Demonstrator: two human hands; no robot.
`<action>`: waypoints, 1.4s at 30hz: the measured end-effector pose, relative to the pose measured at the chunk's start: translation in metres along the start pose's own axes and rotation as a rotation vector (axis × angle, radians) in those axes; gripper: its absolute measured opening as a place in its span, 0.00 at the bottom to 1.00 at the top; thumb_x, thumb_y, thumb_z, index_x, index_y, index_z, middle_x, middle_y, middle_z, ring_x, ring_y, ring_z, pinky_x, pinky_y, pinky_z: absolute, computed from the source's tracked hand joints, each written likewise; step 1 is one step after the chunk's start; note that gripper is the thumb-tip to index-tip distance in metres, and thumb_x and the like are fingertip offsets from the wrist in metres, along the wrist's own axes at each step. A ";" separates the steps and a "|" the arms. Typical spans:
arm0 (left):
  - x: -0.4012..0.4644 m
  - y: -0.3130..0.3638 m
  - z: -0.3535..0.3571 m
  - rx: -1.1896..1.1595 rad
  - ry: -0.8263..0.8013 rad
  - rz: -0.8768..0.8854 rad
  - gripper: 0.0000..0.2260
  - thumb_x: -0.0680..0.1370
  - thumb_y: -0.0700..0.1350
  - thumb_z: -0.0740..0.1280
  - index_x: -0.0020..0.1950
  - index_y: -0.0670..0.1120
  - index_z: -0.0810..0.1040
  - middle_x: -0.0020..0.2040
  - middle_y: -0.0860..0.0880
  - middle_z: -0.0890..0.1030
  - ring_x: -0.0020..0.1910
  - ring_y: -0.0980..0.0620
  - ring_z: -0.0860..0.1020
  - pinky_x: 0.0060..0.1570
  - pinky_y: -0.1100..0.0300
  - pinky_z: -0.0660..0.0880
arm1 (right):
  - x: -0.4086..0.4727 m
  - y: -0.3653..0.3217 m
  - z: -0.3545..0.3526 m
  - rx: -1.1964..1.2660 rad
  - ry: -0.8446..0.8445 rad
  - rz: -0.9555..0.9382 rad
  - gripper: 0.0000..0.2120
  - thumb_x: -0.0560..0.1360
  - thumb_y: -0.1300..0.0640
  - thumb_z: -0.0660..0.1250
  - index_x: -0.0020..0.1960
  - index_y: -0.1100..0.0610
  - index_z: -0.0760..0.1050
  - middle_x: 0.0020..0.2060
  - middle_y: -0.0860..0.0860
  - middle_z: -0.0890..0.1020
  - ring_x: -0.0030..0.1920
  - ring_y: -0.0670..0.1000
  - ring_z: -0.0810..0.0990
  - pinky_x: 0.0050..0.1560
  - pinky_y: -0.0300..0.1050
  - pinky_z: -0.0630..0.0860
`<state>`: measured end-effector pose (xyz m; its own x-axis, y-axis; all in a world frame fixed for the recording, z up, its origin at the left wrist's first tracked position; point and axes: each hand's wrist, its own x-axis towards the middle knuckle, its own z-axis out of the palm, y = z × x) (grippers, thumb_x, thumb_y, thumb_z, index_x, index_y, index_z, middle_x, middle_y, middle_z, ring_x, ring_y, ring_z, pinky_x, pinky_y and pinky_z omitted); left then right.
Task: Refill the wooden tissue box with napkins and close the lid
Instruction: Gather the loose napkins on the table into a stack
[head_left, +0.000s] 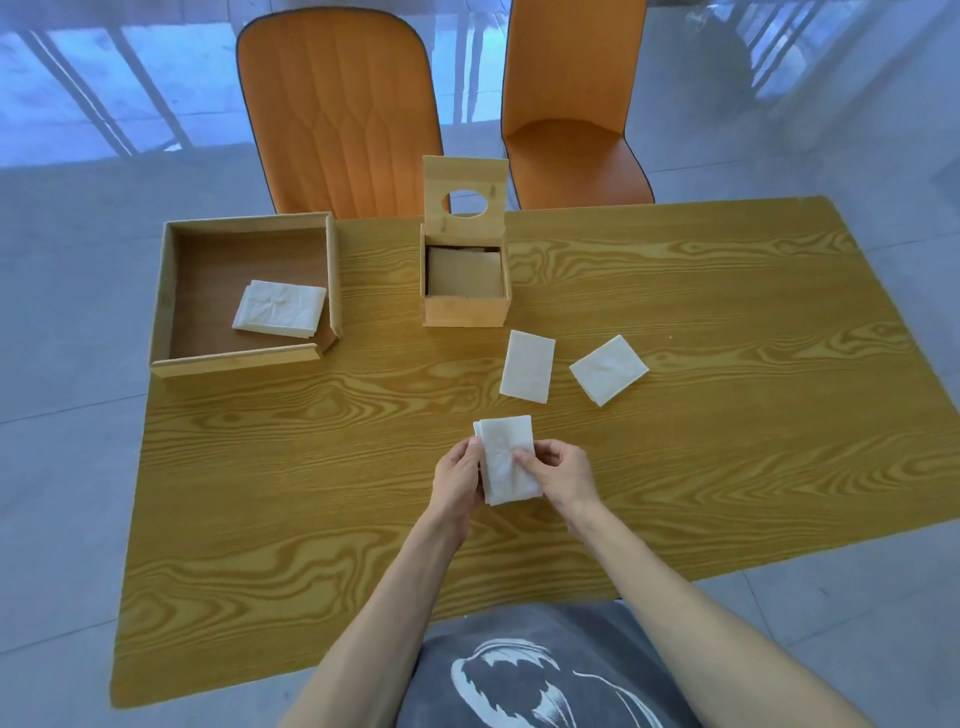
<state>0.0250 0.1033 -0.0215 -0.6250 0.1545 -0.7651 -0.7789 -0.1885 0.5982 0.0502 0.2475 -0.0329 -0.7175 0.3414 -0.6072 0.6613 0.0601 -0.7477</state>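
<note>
At the far left corner of the bench (260, 493) sits a shallow wooden tray (165, 291), its near right corner gapped where the walls do not meet, and a folded white napkin stack (279, 308) lies inside it toward the near right. To its right, near the middle of the far edge, stands the wooden tissue box (464, 310), its lid (464, 179) swung up and standing upright at the back, the round hole in the lid facing the camera; inside the box a tan, flat layer shows close to the rim, and whether it is napkins or the box's own insert cannot be told. Behind the far edge two orange chairs (343, 114) stand side by side on the grey tiled floor. Nearer the person, just right of the box's front, a loose folded napkin (527, 366) lies flat on the bench, and a second loose napkin (609, 369) lies beside it, turned at an angle, the two close but apart. Toward the near edge, in the middle, the left hand (458, 480) and the right hand (560, 475) hold a held napkin (508, 460) between them above the bench: the left grip pinches its left edge, fingers curled behind, and the right grip pinches its right side with the thumb laid on top.
</note>
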 end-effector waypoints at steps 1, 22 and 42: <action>0.000 0.000 0.000 -0.009 -0.003 0.001 0.09 0.82 0.48 0.62 0.54 0.47 0.81 0.48 0.46 0.86 0.47 0.47 0.84 0.52 0.46 0.80 | 0.002 0.000 0.002 -0.056 0.026 -0.013 0.07 0.73 0.56 0.75 0.50 0.56 0.82 0.46 0.52 0.86 0.50 0.53 0.85 0.51 0.50 0.82; 0.005 0.013 -0.015 -0.007 0.198 0.093 0.09 0.80 0.43 0.66 0.60 0.47 0.75 0.50 0.48 0.84 0.46 0.50 0.82 0.40 0.58 0.79 | 0.068 -0.077 0.017 -0.570 0.329 0.091 0.25 0.76 0.43 0.67 0.65 0.58 0.70 0.62 0.56 0.75 0.59 0.60 0.78 0.53 0.52 0.75; -0.002 0.005 -0.026 -0.038 0.143 0.057 0.10 0.82 0.45 0.63 0.62 0.47 0.77 0.49 0.49 0.84 0.45 0.50 0.83 0.44 0.53 0.79 | 0.004 -0.030 -0.007 0.212 0.025 -0.014 0.09 0.75 0.60 0.73 0.54 0.55 0.80 0.44 0.51 0.87 0.38 0.46 0.85 0.33 0.39 0.79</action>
<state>0.0241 0.0763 -0.0231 -0.6522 0.0032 -0.7580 -0.7382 -0.2299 0.6342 0.0284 0.2537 -0.0109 -0.7188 0.3649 -0.5917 0.5887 -0.1333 -0.7973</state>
